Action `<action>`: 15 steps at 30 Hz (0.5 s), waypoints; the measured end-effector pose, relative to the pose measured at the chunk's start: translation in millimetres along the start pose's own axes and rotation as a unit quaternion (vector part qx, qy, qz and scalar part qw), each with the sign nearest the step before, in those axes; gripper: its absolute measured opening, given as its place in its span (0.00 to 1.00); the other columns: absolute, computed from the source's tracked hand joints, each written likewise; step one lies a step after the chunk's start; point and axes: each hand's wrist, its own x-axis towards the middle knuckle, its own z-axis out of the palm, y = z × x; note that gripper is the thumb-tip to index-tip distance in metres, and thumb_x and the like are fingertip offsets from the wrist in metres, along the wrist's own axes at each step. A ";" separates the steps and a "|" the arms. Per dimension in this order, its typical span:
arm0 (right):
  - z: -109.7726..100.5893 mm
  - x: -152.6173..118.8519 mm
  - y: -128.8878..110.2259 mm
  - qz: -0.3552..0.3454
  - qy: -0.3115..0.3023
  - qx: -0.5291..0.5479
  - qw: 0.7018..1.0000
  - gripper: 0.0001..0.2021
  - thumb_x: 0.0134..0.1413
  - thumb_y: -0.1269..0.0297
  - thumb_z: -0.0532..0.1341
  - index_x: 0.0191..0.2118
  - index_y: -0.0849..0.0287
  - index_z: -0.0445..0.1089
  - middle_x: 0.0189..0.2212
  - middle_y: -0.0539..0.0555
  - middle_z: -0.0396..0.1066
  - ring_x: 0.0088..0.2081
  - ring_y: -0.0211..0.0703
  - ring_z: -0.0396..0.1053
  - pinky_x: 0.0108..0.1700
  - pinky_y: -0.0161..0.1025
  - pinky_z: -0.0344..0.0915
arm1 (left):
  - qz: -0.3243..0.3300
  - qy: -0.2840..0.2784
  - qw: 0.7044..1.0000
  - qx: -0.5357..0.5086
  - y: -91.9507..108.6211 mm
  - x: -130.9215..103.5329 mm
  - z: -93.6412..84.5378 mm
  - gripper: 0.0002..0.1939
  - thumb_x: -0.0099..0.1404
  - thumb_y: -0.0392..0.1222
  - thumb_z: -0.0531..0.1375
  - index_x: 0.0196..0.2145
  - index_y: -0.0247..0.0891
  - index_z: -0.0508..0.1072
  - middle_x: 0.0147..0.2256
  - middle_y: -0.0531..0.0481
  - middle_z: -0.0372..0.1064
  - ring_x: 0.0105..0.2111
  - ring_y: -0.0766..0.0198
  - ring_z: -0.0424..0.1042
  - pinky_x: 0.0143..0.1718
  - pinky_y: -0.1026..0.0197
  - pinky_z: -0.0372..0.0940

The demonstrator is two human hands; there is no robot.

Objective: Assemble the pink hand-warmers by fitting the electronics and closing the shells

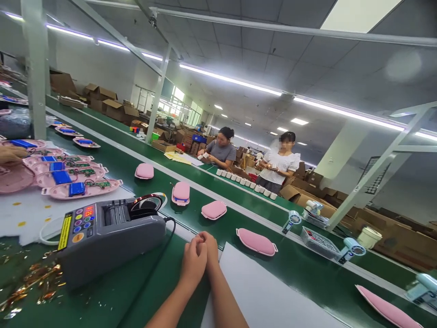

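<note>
My left hand [194, 260] and my right hand [209, 246] are clasped together over the near edge of the green conveyor belt. Their fingers are closed against each other, and no object shows in them. Left of them stands a grey tape dispenser [119, 237] with a lit red display and a roll of amber tape [147, 203]. Beyond my hands, pink padded cases [214, 210] lie spaced along the belt. The closest, a long pink case [256, 241], is to the right of my hands. A white sheet [262, 287] lies beside my right forearm.
Opened pink shells [82, 186] with blue batteries and circuit boards lie at left, near another person's hand [12, 155]. Scraps of amber tape [41, 278] litter the table. Light-blue handheld fans [351, 248] and a clear box of screws [319, 243] stand right. Two people work across the line.
</note>
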 end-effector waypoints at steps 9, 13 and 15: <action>6.4 6.5 4.0 0.020 -0.005 -0.009 1.000 0.09 0.41 0.69 0.52 0.26 0.56 0.69 0.26 0.51 0.73 0.29 0.43 0.67 0.32 0.35 0.59 | 0.002 0.012 1.000 0.017 -2.4 -0.6 5.7 0.10 0.60 0.36 0.52 0.37 0.39 0.71 0.36 0.45 0.64 0.37 0.56 0.69 0.44 0.55 0.64; 5.8 3.1 5.0 0.003 -0.017 0.015 1.000 0.07 0.43 0.66 0.53 0.25 0.56 0.68 0.25 0.52 0.72 0.29 0.45 0.66 0.31 0.37 0.58 | 0.024 0.041 0.998 0.034 3.0 -6.0 3.8 0.13 0.60 0.33 0.51 0.40 0.36 0.72 0.38 0.41 0.65 0.41 0.55 0.69 0.49 0.54 0.63; 5.6 1.2 5.7 -0.010 -0.020 0.033 0.999 0.08 0.45 0.63 0.54 0.24 0.56 0.68 0.24 0.53 0.71 0.28 0.46 0.66 0.30 0.38 0.58 | 0.046 0.062 0.996 0.049 14.5 -19.3 2.1 0.15 0.57 0.31 0.53 0.43 0.34 0.71 0.42 0.38 0.65 0.46 0.52 0.66 0.52 0.51 0.60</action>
